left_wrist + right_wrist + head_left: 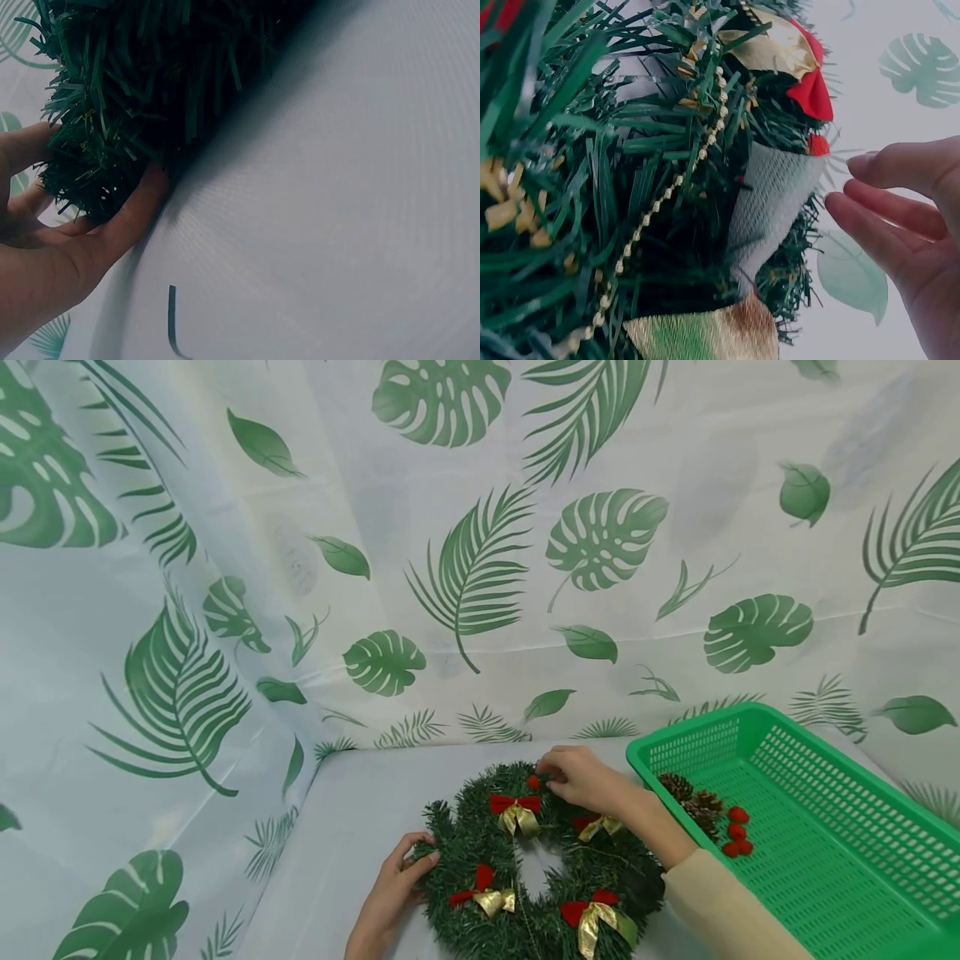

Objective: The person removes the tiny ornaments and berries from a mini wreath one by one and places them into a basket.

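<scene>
A green tinsel wreath [468,827] with red-and-gold bows [516,812] lies on the white table. At its left edge my left hand [397,885] grips the greenery, as the left wrist view shows with thumb and fingers around a tuft [97,150]. Near the top of the wreath is my right hand [581,777], next to a small red ball [533,782] set in the greenery. In the right wrist view, the right thumb and fingertips [855,169] are slightly parted with nothing visible between them, a little away from the red ball [819,145]. A gold bead string [679,180] runs over the wreath.
A green plastic basket [847,860] stands at the right, beside my right forearm. Pine cones [701,806] and several red balls [738,832] lie in its left part. A white leaf-printed sheet [480,693] hangs behind the table [352,802] and along its left side.
</scene>
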### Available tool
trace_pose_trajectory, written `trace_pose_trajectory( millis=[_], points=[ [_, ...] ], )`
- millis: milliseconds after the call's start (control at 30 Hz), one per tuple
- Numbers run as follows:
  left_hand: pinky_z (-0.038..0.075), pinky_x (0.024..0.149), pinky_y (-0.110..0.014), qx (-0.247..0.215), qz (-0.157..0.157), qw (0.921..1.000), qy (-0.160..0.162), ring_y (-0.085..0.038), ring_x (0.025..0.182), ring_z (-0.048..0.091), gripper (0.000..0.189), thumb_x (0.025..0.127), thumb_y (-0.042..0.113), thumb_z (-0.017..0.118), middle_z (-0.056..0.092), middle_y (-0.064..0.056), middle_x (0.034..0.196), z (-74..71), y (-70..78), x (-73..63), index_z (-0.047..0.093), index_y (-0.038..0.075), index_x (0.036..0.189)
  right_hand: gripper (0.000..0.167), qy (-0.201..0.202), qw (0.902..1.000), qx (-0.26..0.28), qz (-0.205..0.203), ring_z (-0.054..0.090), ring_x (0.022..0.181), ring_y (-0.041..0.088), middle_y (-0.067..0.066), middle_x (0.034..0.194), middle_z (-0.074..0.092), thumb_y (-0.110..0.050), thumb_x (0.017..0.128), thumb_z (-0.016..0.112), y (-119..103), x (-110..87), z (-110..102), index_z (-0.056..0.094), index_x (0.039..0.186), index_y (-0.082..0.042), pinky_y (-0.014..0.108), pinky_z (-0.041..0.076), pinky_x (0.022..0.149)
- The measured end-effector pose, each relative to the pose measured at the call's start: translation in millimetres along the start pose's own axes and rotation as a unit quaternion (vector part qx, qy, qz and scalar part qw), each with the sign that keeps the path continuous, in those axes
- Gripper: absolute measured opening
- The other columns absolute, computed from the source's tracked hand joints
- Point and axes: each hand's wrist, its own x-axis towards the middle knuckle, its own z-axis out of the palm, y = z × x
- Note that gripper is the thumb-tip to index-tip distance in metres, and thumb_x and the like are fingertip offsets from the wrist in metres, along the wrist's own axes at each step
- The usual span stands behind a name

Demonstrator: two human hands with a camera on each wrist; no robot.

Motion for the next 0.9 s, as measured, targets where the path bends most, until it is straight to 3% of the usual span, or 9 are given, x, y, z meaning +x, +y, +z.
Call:
trace_pose_trajectory(
  millis=[133,567,900],
  points=[
    [0.036,0.062,-0.034,0.0,0.001,1.0,-0.002,-0.017,0.075,0.039,0.039,0.1,0.034,0.069,0.05,-0.003,0.092,-1.2,-0.2,-2.5,0.056,0.012,0.129,0.018,-0.007,0.9999,0.005,-0.012,0.068,0.085,0.023,0.013,0.098,0.07,0.007,0.09,0.072,0,5.8,6,0.072,0.107,0.002,0.028,0.056,0.072],
    [0.04,0.062,-0.034,-0.003,0.009,0.9999,-0.007,-0.017,0.079,0.043,0.038,0.099,0.034,0.069,0.055,-0.005,0.1,-1.7,1.4,-0.2,0.056,0.012,0.128,0.018,0.002,0.9997,-0.004,-0.024,0.069,0.085,0.025,0.015,0.098,0.071,0.009,0.089,0.071,1,19.7,16,0.073,0.106,0.003,0.029,0.057,0.073],
    [0.038,0.063,-0.033,-0.004,0.01,0.9999,-0.005,-0.017,0.077,0.041,0.036,0.099,0.033,0.069,0.05,-0.003,0.094,-1.7,1.9,-0.1,0.057,0.013,0.127,0.017,-0.012,0.9998,-0.011,-0.013,0.068,0.088,0.025,0.013,0.099,0.07,0.006,0.09,0.073,3,23.1,21,0.072,0.107,0.001,0.029,0.057,0.074]
  ],
)
